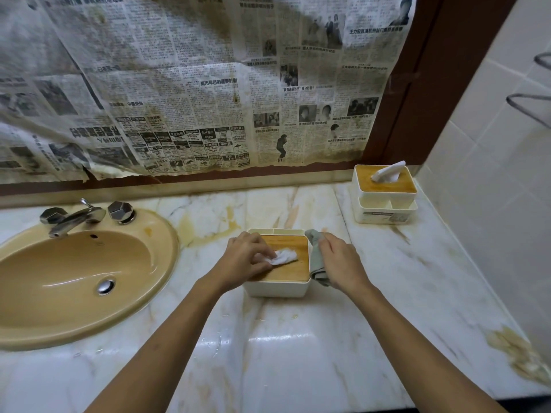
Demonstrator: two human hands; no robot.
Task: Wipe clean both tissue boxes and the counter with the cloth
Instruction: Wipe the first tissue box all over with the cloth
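A white tissue box with a wooden lid (293, 263) sits on the marble counter (298, 338) in front of me. My left hand (244, 260) rests on the lid's left side, fingers pinching the white tissue (285, 256) that sticks out of it. My right hand (340, 260) holds a grey cloth (317, 263) against the box's right side. A second tissue box (384, 189), also white with a wooden lid and a tissue standing up, stands at the back right corner of the counter.
A tan oval sink (77, 278) with a chrome faucet (74, 217) fills the left. Stained newspaper (193, 84) covers the mirror behind. A tiled wall (492, 189) bounds the right. Yellow-brown stains mark the counter behind the near box and at the front right edge (518, 353).
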